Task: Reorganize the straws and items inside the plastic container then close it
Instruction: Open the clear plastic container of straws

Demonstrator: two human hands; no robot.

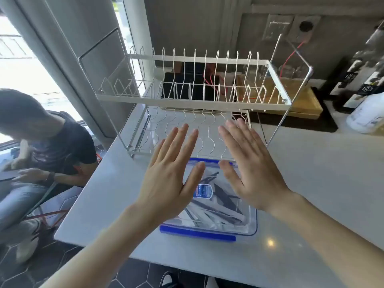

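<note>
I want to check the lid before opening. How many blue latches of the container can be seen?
2. One blue latch runs along the container's near edge; the other blue latch is at the far edge, partly behind the fingers. Side latches, if any, may be hidden.

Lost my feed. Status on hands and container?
Left hand and right hand open, spread above container. Lid on, straws inside. Dish rack just behind.

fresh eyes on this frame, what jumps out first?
Two open hands, the left hand and the right hand, are spread flat in the centre above a clear plastic container with blue clips. The container sits near the front edge of the white counter, with dark and white straws jumbled inside. Just behind it stands an empty white wire dish rack, and a seated person is at far left.
</note>
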